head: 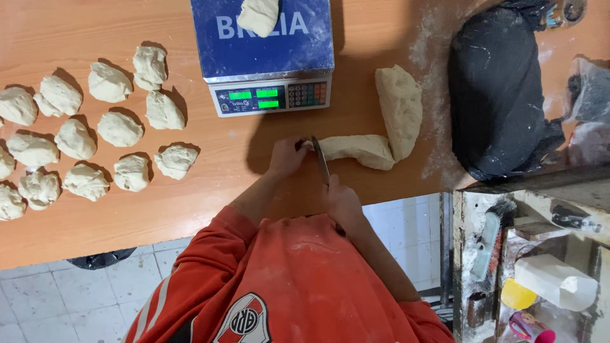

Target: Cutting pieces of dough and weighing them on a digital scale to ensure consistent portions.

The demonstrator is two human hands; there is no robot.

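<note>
Right now my left hand (287, 156) pinches the end of the long dough piece (387, 121), fingers closed on it, while my right hand (343, 202) grips a knife (321, 160) whose blade stands across that end. Just beyond sits a blue-topped scale (264, 51) with green lit displays and a dough lump (258, 15) on its platform. Off to the left lie many cut dough portions (121, 129), spread apart. All this rests on a wooden table (210, 209), floury near a black bag (499, 95) at the right. Below, white floor tiles (57, 298) show, and a cluttered shelf (540, 254) holds a white block and a yellow lid.
</note>
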